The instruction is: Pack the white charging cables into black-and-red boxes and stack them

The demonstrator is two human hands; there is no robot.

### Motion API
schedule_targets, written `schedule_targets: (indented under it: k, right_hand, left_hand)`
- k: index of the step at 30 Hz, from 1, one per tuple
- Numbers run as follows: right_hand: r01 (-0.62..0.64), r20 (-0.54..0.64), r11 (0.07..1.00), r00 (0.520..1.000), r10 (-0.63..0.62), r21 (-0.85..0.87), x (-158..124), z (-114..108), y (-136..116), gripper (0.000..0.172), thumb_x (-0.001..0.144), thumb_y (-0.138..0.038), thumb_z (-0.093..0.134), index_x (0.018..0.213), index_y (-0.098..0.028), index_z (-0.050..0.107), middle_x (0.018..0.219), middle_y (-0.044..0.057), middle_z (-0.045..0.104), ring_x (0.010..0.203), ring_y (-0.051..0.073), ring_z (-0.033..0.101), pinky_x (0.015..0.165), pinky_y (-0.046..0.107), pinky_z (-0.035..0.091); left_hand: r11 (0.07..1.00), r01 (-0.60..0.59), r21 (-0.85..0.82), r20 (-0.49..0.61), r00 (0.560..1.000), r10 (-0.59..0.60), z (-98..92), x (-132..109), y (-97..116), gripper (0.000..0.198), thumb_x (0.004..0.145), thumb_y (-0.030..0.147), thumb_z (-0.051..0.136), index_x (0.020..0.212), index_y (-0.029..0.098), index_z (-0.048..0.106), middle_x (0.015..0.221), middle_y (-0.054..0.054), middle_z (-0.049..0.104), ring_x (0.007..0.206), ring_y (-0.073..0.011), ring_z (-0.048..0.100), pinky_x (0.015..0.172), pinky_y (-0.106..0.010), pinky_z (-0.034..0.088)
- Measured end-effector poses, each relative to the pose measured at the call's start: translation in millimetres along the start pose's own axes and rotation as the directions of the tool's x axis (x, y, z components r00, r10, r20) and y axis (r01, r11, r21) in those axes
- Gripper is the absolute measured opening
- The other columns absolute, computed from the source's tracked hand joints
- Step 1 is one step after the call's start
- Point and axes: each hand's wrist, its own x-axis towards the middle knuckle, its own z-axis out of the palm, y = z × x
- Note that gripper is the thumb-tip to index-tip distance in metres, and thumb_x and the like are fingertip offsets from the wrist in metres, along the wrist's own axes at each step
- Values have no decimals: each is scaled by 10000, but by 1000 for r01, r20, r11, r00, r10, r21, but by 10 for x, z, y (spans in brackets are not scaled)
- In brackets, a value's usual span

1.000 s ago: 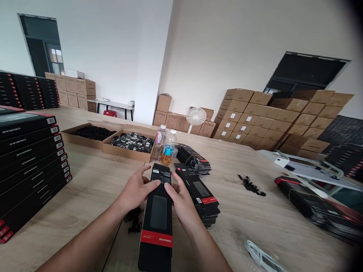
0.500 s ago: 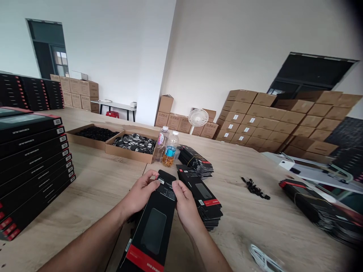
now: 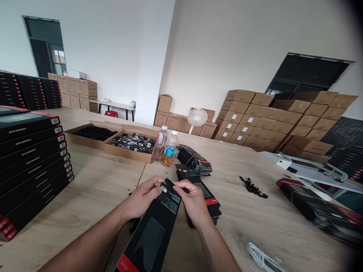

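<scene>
- Gripping one black carton (image 3: pixel 151 241), lower centre of the frame: tilted, window face up, red band at the bottom edge, printed panel near its upper end.
- My left hand (image 3: pixel 144 200): partly curled on the carton's upper left edge, thumb on the printed panel.
- My right hand (image 3: pixel 194 200): fingers bent, thumb and fingers closed on the carton's upper right corner beside the end flap.
- White cable (image 3: pixel 262 258), coiled, lower right of the frame.
- Stack of black boxes (image 3: pixel 31 162), left edge.
- Flat black cartons (image 3: pixel 211 201), piled just beyond my right hand, partly hidden by it.
- Banded carton bundle (image 3: pixel 312 206), right edge.
- Small black parts (image 3: pixel 252 187), loose cluster, right of centre.
- Two plastic bottles (image 3: pixel 169 151), side by side, centre; one part-filled with amber liquid.
- Two shallow cardboard trays (image 3: pixel 124 152), left of the bottles, filled with dark pieces.
- White fan (image 3: pixel 197 117), centre background.
- Brown cartons (image 3: pixel 255 121), stacked, right background.
</scene>
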Motion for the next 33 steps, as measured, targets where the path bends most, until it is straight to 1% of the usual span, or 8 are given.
schedule_targets:
  k: [3,7,11,17,22,27,29,33]
  right_hand:
    - [-106,40,990,994,103,89,-18,-23,-34,279,680,-468,839,718,-204,760,725,8,717,720,187,623,712,303,471]
    - [-379,118,860,925,361,341,-61,-22,-70,327,638,-450,876,672,-186,687,639,-14,680,590,152,606,604,269,468]
    - [-489,219,800,872,437,349,-77,-28,-84,303,632,-380,893,699,-171,685,643,-19,681,592,133,611,604,248,464]
    - [-393,174,883,917,358,256,-66,-27,-105,306,559,-341,927,684,-171,705,604,-25,660,564,126,573,568,240,411]
    - [-377,176,893,923,342,244,-76,-7,-138,303,547,-363,927,645,-179,708,590,-27,653,552,127,554,574,255,396]
    - [-382,183,885,921,343,266,-101,15,-196,286,576,-378,918,630,-179,721,570,-33,655,532,115,550,599,264,406]
    - [-363,190,892,928,320,270,-117,29,-236,292,627,-430,889,691,-181,752,620,-10,695,581,136,599,643,277,438]
    - [-320,266,908,931,249,272,-150,71,-317,381,730,-505,807,969,-209,784,894,61,777,845,220,691,806,337,489]
  left_hand:
    - [1000,0,18,11,1000,0,16,-3,-10,258,942,415,492,1037,195,589,810,18,587,740,-139,517,697,-240,399]
    - [995,-13,95,59,998,7,73,-26,4,260,954,398,467,1059,197,595,845,0,631,758,-149,544,713,-255,412]
    - [983,-10,181,56,998,0,120,-54,9,285,966,372,436,1187,218,527,831,9,622,721,-150,529,685,-262,399]
    - [972,-15,235,17,1000,11,150,-76,-4,435,970,344,412,1388,228,375,783,29,571,712,-161,502,692,-275,373]
    - [979,-38,198,4,999,38,153,-61,-72,408,961,363,443,1348,236,441,750,38,544,677,-151,475,651,-260,354]
    - [1000,-23,16,-18,1000,23,166,-33,-121,330,936,425,505,1198,229,547,747,40,537,629,-123,444,600,-234,353]
    - [997,-18,-69,-45,999,15,173,-18,-116,303,926,443,524,1122,217,569,760,35,551,627,-114,446,599,-225,362]
    - [982,-54,-179,-178,984,22,187,12,-91,290,906,439,558,1075,203,573,762,31,575,644,-111,475,613,-219,379]
